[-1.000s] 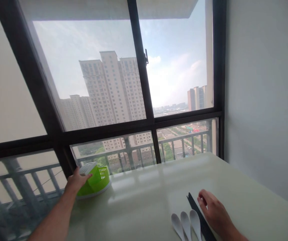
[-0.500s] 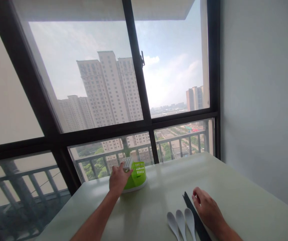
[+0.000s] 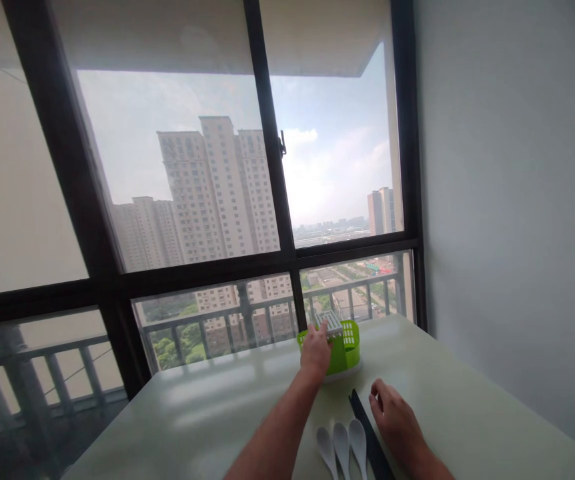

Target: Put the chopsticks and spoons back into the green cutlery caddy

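My left hand (image 3: 316,352) reaches out over the table, its fingers closed on a bright green cutlery holder (image 3: 344,357). The holder stands upright, with a white slotted top (image 3: 328,323) on its left part, a perforated green wall and a white base. Loosely curled, my right hand (image 3: 392,413) rests at the table's near right with nothing visible in it. Just left of that hand lies a bundle of black chopsticks (image 3: 371,435). Three white spoons (image 3: 341,442) lie side by side, left of the chopsticks, bowls pointing away from me.
The pale green table (image 3: 207,407) reaches to a dark-framed window (image 3: 207,270). A plain wall (image 3: 507,233) rises on the right. Beyond the glass are a railing (image 3: 262,309) and tall buildings.
The cutlery holder has moved to the right across the table with my left hand on it, closer to the chopsticks' far ends. My right hand stays by the chopsticks; the view has shifted slightly.
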`<state>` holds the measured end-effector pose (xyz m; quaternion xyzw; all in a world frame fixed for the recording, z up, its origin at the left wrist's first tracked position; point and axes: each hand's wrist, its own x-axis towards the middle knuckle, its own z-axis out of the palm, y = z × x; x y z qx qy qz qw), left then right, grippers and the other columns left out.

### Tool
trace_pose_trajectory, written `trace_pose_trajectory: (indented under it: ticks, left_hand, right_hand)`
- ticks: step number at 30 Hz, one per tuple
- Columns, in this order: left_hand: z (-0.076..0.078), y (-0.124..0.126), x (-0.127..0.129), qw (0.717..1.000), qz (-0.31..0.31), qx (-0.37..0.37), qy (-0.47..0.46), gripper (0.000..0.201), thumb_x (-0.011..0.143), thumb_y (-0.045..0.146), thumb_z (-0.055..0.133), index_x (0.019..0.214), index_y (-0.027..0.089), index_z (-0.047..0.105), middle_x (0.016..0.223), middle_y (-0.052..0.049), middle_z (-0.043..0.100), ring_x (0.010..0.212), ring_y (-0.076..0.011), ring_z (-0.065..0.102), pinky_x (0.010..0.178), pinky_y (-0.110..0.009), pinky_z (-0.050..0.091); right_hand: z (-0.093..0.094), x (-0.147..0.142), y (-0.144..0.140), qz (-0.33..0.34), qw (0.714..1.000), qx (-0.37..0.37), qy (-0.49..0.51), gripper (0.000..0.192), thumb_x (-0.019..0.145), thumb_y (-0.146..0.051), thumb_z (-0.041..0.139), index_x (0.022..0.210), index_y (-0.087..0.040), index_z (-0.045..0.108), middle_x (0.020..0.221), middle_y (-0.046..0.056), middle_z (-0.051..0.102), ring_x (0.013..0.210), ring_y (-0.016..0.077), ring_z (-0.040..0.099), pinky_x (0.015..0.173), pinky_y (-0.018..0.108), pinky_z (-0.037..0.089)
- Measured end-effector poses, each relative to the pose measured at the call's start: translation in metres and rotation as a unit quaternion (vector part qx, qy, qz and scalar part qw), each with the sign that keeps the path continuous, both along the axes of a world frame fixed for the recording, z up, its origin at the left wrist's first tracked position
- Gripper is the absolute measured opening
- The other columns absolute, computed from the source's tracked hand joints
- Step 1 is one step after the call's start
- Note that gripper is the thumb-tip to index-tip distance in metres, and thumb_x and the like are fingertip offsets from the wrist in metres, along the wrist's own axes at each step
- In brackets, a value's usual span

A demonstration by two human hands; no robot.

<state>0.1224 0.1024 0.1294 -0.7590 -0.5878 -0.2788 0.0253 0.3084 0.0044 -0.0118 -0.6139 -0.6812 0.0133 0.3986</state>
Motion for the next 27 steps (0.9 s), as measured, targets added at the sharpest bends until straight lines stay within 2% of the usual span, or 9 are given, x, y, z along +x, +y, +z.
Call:
trace_pose_trajectory:
  ticks: [7, 9, 11, 14, 16, 19, 21, 24, 27]
  left_hand:
    - [0.006, 0.006, 0.001, 1.000, -0.014, 0.013, 0.010, 0.079, 0.088, 0.019, 0.064, 0.160, 0.021, 0.032, 0.126, -0.014, 0.062, 0.113, -0.0261, 0.060, 0.102, -0.034, 0.042]
    - [0.006, -0.001, -0.003, 1.000, -0.015, 0.020, 0.011, 0.082, 0.088, 0.022, 0.065, 0.162, 0.021, 0.027, 0.126, -0.014, 0.062, 0.115, -0.0273, 0.059, 0.104, -0.036, 0.042]
    - [-0.001, -0.015, -0.011, 0.999, -0.022, 0.038, -0.002, 0.082, 0.089, 0.026, 0.064, 0.162, 0.021, 0.026, 0.132, -0.015, 0.059, 0.121, -0.0294, 0.056, 0.108, -0.039, 0.040]
    - [-0.030, -0.045, -0.034, 0.995, -0.035, 0.065, -0.074, 0.070, 0.092, 0.031, 0.058, 0.157, 0.020, 0.033, 0.138, -0.017, 0.056, 0.125, -0.0297, 0.056, 0.108, -0.041, 0.042]
    - [-0.058, -0.067, -0.057, 0.988, -0.037, 0.058, -0.137, 0.056, 0.095, 0.033, 0.051, 0.148, 0.019, 0.042, 0.128, -0.014, 0.061, 0.111, -0.0257, 0.062, 0.100, -0.038, 0.049]
    - [-0.098, -0.089, -0.099, 0.982, -0.005, 0.054, -0.178, 0.028, 0.096, 0.040, 0.046, 0.113, 0.022, 0.059, 0.102, -0.007, 0.065, 0.091, -0.0227, 0.065, 0.086, -0.034, 0.052]
    - [-0.118, -0.095, -0.124, 0.981, 0.033, 0.059, -0.180, 0.024, 0.094, 0.044, 0.046, 0.088, 0.024, 0.059, 0.086, -0.003, 0.063, 0.078, -0.0216, 0.064, 0.076, -0.031, 0.049]
    - [-0.132, -0.094, -0.145, 0.981, 0.078, 0.028, -0.177, 0.041, 0.093, 0.050, 0.043, 0.061, 0.025, 0.049, 0.062, 0.001, 0.053, 0.060, -0.0192, 0.054, 0.064, -0.029, 0.039]
    - [-0.131, -0.092, -0.146, 0.980, 0.076, -0.016, -0.183, 0.052, 0.095, 0.054, 0.038, 0.053, 0.023, 0.044, 0.052, 0.003, 0.044, 0.055, -0.0170, 0.047, 0.061, -0.029, 0.032]
  right_hand:
    - [-0.003, 0.001, 0.002, 0.004, 1.000, -0.003, -0.003, 0.017, 0.100, -0.029, 0.042, 0.088, -0.024, 0.053, 0.084, 0.003, 0.066, 0.081, 0.0199, 0.063, 0.074, 0.029, 0.038]
    - [-0.006, 0.003, 0.003, 0.008, 1.000, -0.006, -0.003, 0.017, 0.100, -0.030, 0.043, 0.088, -0.024, 0.053, 0.085, 0.003, 0.066, 0.082, 0.0199, 0.063, 0.074, 0.029, 0.038]
    - [-0.010, 0.005, 0.005, 0.011, 1.000, -0.012, -0.001, 0.018, 0.100, -0.030, 0.044, 0.088, -0.024, 0.054, 0.085, 0.003, 0.067, 0.082, 0.0198, 0.063, 0.074, 0.029, 0.038]
    - [-0.015, 0.008, 0.007, 0.011, 1.000, -0.022, 0.001, 0.021, 0.101, -0.032, 0.044, 0.085, -0.024, 0.055, 0.083, 0.003, 0.069, 0.080, 0.0196, 0.064, 0.071, 0.029, 0.038]
    - [-0.017, 0.008, 0.008, 0.009, 1.000, -0.025, -0.002, 0.023, 0.101, -0.033, 0.043, 0.084, -0.024, 0.055, 0.081, 0.003, 0.069, 0.078, 0.0197, 0.064, 0.070, 0.029, 0.037]
    - [-0.016, 0.008, 0.008, 0.007, 1.000, -0.029, -0.008, 0.024, 0.102, -0.034, 0.043, 0.083, -0.024, 0.055, 0.080, 0.003, 0.070, 0.079, 0.0203, 0.066, 0.069, 0.029, 0.037]
    - [-0.013, 0.009, 0.009, 0.005, 0.999, -0.034, -0.008, 0.025, 0.102, -0.035, 0.043, 0.083, -0.024, 0.055, 0.080, 0.003, 0.070, 0.079, 0.0204, 0.066, 0.069, 0.029, 0.037]
    - [-0.006, 0.014, 0.006, 0.005, 0.998, -0.053, -0.018, 0.027, 0.101, -0.036, 0.044, 0.081, -0.024, 0.056, 0.081, 0.004, 0.071, 0.079, 0.0207, 0.067, 0.068, 0.029, 0.037]
    - [-0.006, 0.022, -0.004, 0.001, 0.993, -0.107, -0.056, 0.025, 0.096, -0.037, 0.051, 0.077, -0.023, 0.059, 0.079, 0.006, 0.072, 0.075, 0.0221, 0.068, 0.066, 0.030, 0.038]
